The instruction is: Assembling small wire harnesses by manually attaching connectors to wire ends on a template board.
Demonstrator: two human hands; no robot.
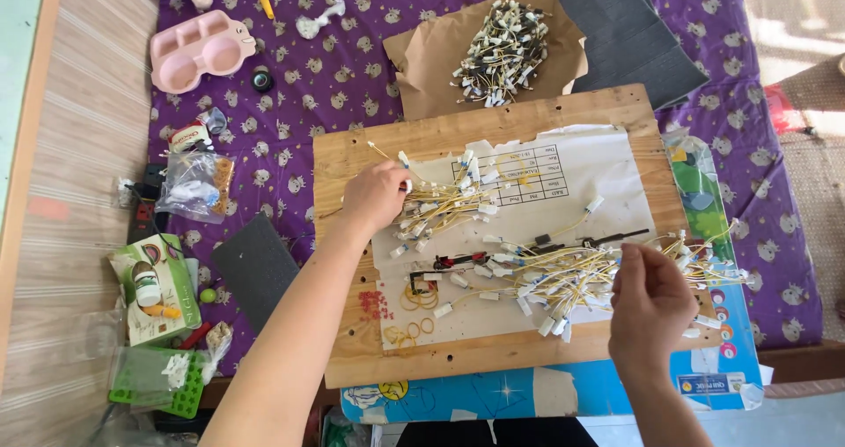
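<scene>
**Wire harnesses half sorted on the wooden board**

Nearest you, your right hand [650,311] hovers over the board's [352,341] near right corner, back toward the camera, fingers curled loosely at the edge of the large loose heap of yellow wires with white connectors [572,275]; whether it pinches a wire, you cannot tell from here. That heap looks unsorted, so most of the work seems left. Yellow rubber bands [415,299] lie near the front edge, unused.

Further in, your left hand [377,196] reaches across the board's left side, arm extended, fingers closed on the end of a smaller gathered bunch of wires [444,208] lying on the white paper sheet [598,170]. This bunch appears partly collected, not yet bound.

Beyond the board's far edge, a pile of harnesses [502,53] rests on brown paper [422,60]. Judged from that, a good share may be finished.
</scene>
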